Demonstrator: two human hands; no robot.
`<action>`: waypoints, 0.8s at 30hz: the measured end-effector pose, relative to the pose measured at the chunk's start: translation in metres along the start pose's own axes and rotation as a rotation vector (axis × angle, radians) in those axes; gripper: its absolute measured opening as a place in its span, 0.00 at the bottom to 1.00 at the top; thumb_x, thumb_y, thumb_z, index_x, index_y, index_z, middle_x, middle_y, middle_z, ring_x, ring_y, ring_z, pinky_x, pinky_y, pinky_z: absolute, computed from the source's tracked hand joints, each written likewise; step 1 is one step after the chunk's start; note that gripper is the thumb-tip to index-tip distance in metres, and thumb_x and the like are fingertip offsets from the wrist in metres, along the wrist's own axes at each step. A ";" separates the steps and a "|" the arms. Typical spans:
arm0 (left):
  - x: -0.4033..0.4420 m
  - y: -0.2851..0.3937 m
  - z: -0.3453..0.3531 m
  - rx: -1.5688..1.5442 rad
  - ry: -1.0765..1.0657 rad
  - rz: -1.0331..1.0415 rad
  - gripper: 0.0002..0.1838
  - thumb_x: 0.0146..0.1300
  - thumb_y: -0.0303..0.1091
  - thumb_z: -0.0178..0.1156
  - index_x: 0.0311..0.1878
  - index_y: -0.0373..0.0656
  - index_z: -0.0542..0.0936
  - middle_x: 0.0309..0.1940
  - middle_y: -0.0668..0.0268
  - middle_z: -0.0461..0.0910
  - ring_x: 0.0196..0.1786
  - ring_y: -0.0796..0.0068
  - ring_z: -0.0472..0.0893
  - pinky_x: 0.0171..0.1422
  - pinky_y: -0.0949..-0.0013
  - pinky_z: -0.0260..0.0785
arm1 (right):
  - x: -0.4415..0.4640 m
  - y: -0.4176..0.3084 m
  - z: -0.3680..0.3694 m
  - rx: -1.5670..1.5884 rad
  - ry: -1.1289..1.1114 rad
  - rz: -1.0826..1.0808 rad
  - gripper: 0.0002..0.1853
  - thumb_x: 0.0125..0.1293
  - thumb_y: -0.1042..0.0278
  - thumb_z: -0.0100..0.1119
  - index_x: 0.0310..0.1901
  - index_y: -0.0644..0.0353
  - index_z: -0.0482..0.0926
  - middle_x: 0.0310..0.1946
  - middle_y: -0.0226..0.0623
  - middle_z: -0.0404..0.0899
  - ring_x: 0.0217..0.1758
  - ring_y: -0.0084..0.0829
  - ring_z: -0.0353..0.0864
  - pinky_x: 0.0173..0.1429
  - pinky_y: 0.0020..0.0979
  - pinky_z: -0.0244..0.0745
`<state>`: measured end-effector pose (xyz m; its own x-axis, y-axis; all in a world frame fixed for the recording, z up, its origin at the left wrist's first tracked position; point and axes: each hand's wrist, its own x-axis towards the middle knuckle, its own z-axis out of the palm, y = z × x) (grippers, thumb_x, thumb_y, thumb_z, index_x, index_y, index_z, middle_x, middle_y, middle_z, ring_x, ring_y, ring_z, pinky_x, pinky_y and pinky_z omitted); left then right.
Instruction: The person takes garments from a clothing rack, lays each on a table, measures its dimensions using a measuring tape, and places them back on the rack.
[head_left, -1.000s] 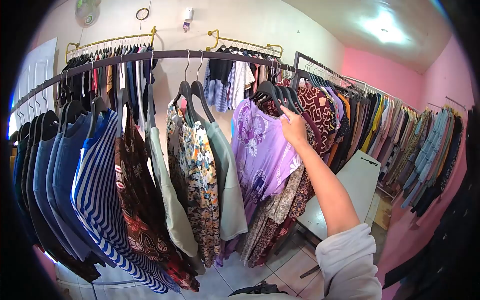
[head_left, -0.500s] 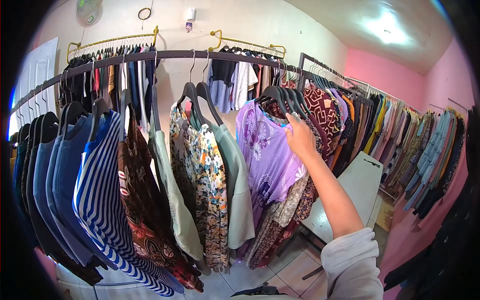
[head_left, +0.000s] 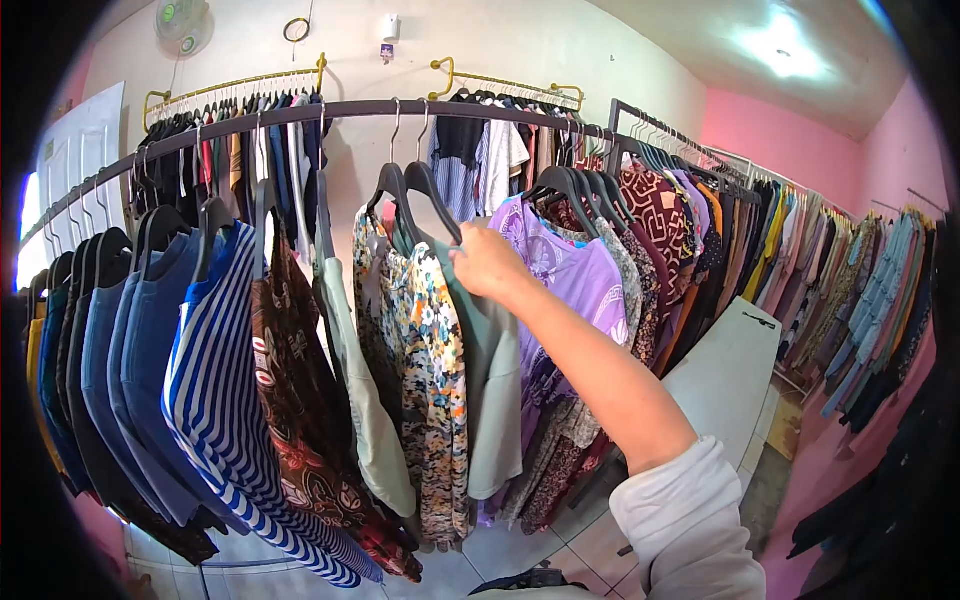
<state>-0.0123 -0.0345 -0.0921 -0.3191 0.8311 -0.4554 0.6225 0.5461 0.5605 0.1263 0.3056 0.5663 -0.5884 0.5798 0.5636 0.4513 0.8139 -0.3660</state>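
Note:
My right hand (head_left: 487, 262) reaches across from the lower right, its fingers closed at the shoulder of a sage-green top (head_left: 492, 350) by the end of its black hanger (head_left: 428, 190). Just left of it hangs a floral top (head_left: 435, 390) in yellow, white and dark tones. A purple patterned blouse (head_left: 560, 265) hangs behind and to the right of my wrist, partly covered by my forearm. My left hand is out of view.
The dark rail (head_left: 365, 110) carries several more garments, including a blue-and-white striped top (head_left: 225, 400) and a brown batik piece (head_left: 300, 380). A pale table (head_left: 725, 350) stands at right. More full racks line the walls.
My right hand has let go of the purple blouse's shoulder and moved left onto the sage-green top. The view has shifted slightly.

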 end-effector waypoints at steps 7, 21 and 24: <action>-0.014 -0.003 0.006 -0.033 0.008 -0.006 0.27 0.51 0.55 0.58 0.48 0.44 0.75 0.41 0.56 0.78 0.47 0.58 0.76 0.51 0.62 0.68 | 0.010 0.024 -0.025 -0.031 0.126 0.027 0.13 0.56 0.67 0.54 0.36 0.72 0.73 0.34 0.59 0.76 0.42 0.53 0.76 0.47 0.44 0.70; 0.019 0.033 -0.001 0.009 -0.050 0.108 0.27 0.51 0.55 0.58 0.48 0.44 0.75 0.40 0.56 0.78 0.47 0.57 0.76 0.51 0.63 0.68 | -0.138 0.104 -0.098 -0.170 0.278 0.018 0.14 0.62 0.63 0.49 0.41 0.67 0.69 0.23 0.57 0.75 0.29 0.56 0.74 0.33 0.48 0.68; 0.029 0.047 0.002 0.018 -0.073 0.140 0.27 0.51 0.55 0.58 0.48 0.45 0.75 0.40 0.56 0.78 0.46 0.57 0.76 0.51 0.63 0.68 | -0.199 0.118 -0.104 -0.319 0.302 0.009 0.13 0.62 0.62 0.49 0.38 0.65 0.68 0.21 0.52 0.75 0.25 0.52 0.75 0.28 0.46 0.69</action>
<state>0.0089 0.0150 -0.0808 -0.1761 0.8888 -0.4232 0.6705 0.4231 0.6095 0.3663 0.2825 0.4877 -0.3821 0.5106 0.7703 0.6678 0.7287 -0.1518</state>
